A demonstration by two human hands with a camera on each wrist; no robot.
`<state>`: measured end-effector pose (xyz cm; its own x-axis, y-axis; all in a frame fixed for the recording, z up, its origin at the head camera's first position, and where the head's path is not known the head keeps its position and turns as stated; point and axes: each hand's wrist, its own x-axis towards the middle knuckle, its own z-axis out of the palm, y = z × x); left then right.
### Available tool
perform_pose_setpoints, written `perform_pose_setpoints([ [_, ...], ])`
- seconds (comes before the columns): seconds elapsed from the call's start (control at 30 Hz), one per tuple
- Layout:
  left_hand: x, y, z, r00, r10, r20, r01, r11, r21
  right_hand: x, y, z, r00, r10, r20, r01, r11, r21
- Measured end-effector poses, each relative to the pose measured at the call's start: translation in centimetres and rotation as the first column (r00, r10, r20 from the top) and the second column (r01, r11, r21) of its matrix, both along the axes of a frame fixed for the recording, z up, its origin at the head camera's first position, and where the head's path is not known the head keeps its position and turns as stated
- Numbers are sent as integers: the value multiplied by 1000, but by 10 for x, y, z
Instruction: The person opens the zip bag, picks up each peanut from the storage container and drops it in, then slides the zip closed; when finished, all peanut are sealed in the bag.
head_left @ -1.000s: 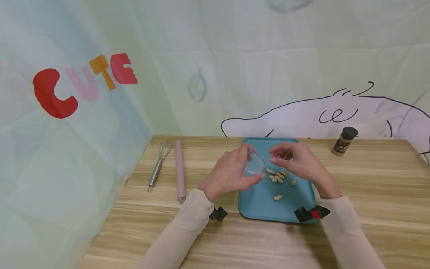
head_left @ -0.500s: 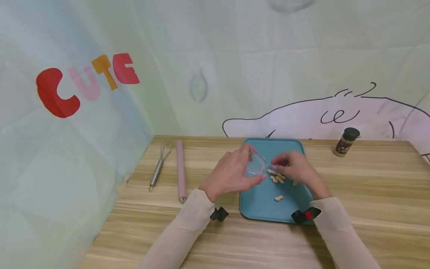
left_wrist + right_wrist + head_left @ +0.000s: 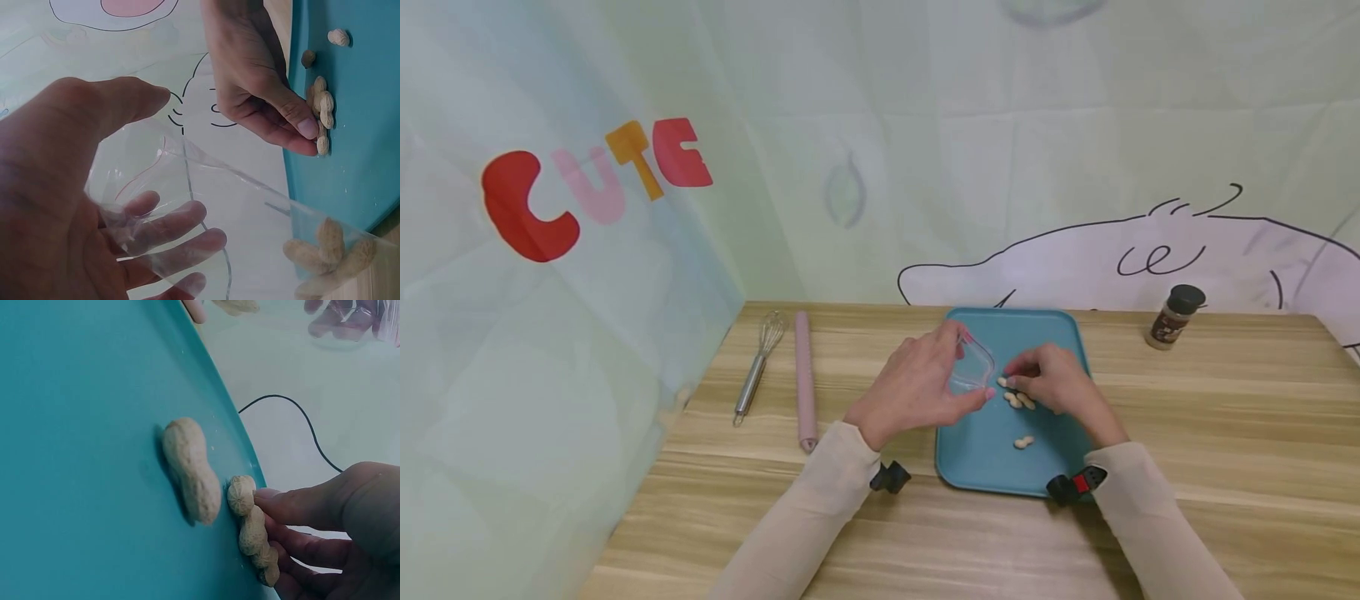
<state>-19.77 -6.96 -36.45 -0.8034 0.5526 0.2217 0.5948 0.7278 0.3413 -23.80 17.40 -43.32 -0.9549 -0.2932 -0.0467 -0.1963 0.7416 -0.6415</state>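
Observation:
My left hand [image 3: 913, 385] holds a clear zip bag [image 3: 972, 368] by its mouth, thumb and fingers spread to keep it gaping above the left part of a blue tray [image 3: 985, 467]. Through the film in the left wrist view, several peanuts [image 3: 331, 242] show at the bottom of the bag. Over the tray, my right hand [image 3: 1058, 382] pinches a peanut [image 3: 322, 142] between thumb and fingertips, beside a small cluster of peanuts [image 3: 1019, 401]. A single peanut [image 3: 1023, 442] lies apart, nearer the tray's front; the right wrist view shows a peanut [image 3: 192, 470] close up.
Left of the tray lie a pink rolling pin [image 3: 805, 383] and a metal whisk [image 3: 760, 367] on the wooden table [image 3: 925, 542]. A dark-lidded seasoning jar [image 3: 1176, 317] stands at the back right. A printed curtain [image 3: 865, 150] hangs behind and to the left.
My right hand has come down and slightly left onto the peanut cluster, and its fingertips have closed on a peanut. The left hand with the bag has stayed nearly still.

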Motion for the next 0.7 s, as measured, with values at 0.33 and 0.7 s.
perform_pose_setpoints([
  [0.33, 1, 1, 1, 1000, 4, 7, -4, 1000, -13, 0, -2, -2, 999, 3, -34, -3, 1000, 10],
  [0.7, 1, 1, -1, 1000, 10, 15, -10, 1000, -10, 0, -3, -3, 999, -2, -47, 2, 1000, 3],
])
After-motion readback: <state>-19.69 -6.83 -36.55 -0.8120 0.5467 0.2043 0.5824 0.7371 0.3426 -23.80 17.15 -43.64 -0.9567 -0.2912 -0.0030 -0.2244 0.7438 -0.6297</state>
